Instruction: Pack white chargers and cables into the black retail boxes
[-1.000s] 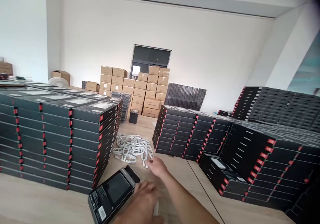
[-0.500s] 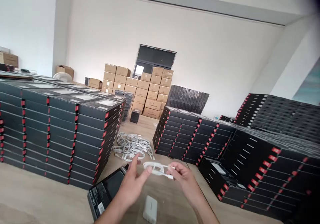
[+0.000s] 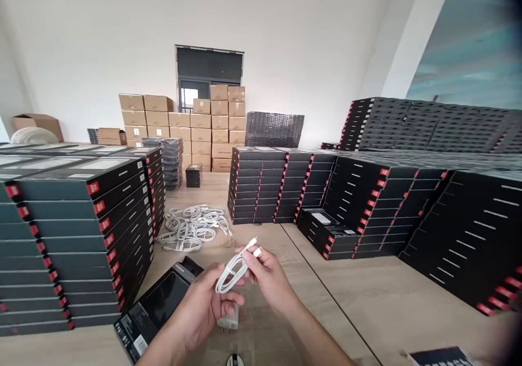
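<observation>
Tilted upward since earlier, the looped white cable (image 3: pixel 231 272) is pinched in both half-curled hands (image 3: pixel 203 302) (image 3: pixel 269 276).

1. The white cable (image 3: pixel 234 270) is wound into a narrow, elongated coil, its strands lying side by side and gathered across the middle by a small band (image 3: pixel 230 272).
2. It slants — rounded loop end low and to the left, plug ends high and to the right.
3. Two white plugs (image 3: pixel 253 242) stick out at the upper end, near each other, their tips bare.
4. It is held between both hands — loops at the left hand (image 3: pixel 207 301), plug ends pinched in the right hand (image 3: pixel 267 275).
</observation>
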`<state>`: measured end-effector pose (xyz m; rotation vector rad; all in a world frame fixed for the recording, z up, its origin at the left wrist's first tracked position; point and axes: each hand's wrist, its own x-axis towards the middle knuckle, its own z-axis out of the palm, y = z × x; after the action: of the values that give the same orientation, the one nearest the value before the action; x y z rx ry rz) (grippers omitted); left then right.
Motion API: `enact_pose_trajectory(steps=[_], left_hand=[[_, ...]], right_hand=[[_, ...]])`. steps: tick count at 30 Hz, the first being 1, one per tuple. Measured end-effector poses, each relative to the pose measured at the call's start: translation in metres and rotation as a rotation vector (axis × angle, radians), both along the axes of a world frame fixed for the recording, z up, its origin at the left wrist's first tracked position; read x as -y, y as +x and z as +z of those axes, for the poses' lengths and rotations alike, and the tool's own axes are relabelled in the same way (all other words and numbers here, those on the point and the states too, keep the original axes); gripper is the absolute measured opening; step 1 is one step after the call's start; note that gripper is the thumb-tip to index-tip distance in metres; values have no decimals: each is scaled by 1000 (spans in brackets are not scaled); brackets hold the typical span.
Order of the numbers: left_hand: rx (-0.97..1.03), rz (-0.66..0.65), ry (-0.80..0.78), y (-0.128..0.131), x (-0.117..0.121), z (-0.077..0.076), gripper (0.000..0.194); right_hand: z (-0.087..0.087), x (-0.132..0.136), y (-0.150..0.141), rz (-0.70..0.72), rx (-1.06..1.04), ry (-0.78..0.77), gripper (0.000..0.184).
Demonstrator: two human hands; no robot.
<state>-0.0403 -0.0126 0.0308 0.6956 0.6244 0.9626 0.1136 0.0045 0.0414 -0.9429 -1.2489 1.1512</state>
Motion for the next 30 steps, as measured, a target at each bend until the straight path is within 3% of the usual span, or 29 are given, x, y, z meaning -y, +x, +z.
enact_pose_trajectory(steps=[4,8,12,16,21,30], left_hand=[[-48,-72,23,-3,2,-1,38],[-124,118,180,1,0,-2,34],[-247,217,337,1,-5,-4,39],[-375,186,452,-5,-9,-5,29],[-346,66,417,-6,-10,-8,35],[-335,18,440,-1,-8,-7,32]], right_hand=[[3,-2,2,-34,-29,28,35],[-1,-5,0,-68,-182,-62,38],[-8,-7,-5,16,-203,-115,39],[-12,-4,-6,42,-251,-45,32],[-10,1,-4,13,-142,55,26],[-8,-1,-8,-84,-393,-21,27]])
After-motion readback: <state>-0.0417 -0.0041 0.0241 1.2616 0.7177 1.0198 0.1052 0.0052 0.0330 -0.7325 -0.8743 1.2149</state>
